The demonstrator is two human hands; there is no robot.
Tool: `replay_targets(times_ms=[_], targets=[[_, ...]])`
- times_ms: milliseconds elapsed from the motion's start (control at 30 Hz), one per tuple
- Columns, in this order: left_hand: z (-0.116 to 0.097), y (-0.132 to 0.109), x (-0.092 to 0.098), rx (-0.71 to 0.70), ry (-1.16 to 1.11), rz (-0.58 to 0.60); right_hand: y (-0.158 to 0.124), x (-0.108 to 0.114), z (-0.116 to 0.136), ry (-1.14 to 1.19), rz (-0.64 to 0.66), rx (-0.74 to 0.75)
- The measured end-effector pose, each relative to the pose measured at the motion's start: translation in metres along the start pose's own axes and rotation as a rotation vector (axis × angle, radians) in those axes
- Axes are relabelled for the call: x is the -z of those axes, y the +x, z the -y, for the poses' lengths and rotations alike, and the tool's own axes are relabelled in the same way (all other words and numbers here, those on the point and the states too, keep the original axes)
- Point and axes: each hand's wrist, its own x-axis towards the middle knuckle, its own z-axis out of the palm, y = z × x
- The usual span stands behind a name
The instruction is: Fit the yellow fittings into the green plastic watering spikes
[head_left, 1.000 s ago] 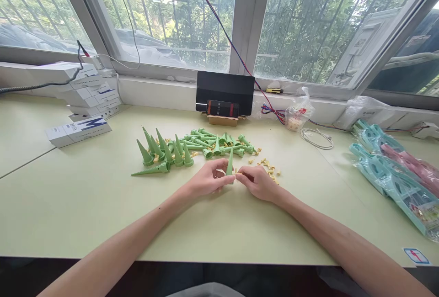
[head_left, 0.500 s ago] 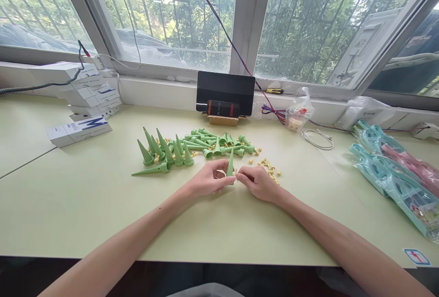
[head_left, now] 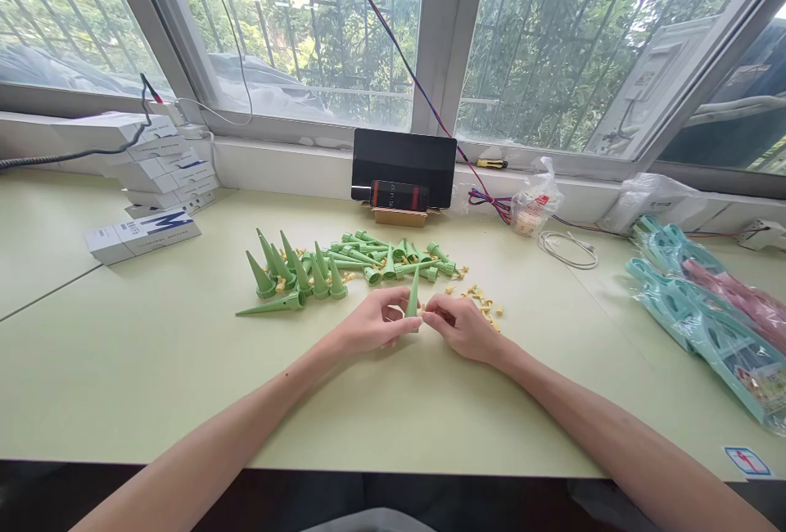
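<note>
My left hand [head_left: 372,322] is closed around the base of a green plant watering spike [head_left: 413,293], whose point is up. Against the spike's right side, the fingertips of my right hand [head_left: 464,326] pinch a small yellow plastic piece [head_left: 423,310], mostly hidden by the fingers. Several loose yellow pieces [head_left: 485,303] lie just behind my right hand. Beyond my left hand, some green spikes [head_left: 319,280] stand upright in a group, and one spike [head_left: 273,304] lies on its side. A heap of lying spikes [head_left: 368,255] spreads behind both hands.
A tablet [head_left: 402,151] with a phone [head_left: 399,196] before it stands by the window. White boxes [head_left: 144,236] are at the left. A bagged cup [head_left: 529,209], a coiled white cable [head_left: 568,250] and wrapped turquoise plastic items [head_left: 693,315] sit at the right.
Both hands stay in nearly the same place, with the spike still in my left hand. The fingers of my right hand have shifted very slightly at the spike's side.
</note>
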Motion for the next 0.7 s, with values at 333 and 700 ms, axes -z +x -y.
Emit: replay_targets(times_ms=[333,700], targets=[[-0.0007,0.0,-0.0015,0.013,0.031,-0.01,0.0017,-0.0004,0.0007,-0.011,0.009,0.015],[0.0019,-0.0005,-0.0019,0.016,0.03,-0.008,0.0008,0.0004,-0.0007,-0.031,0.048,-0.002]])
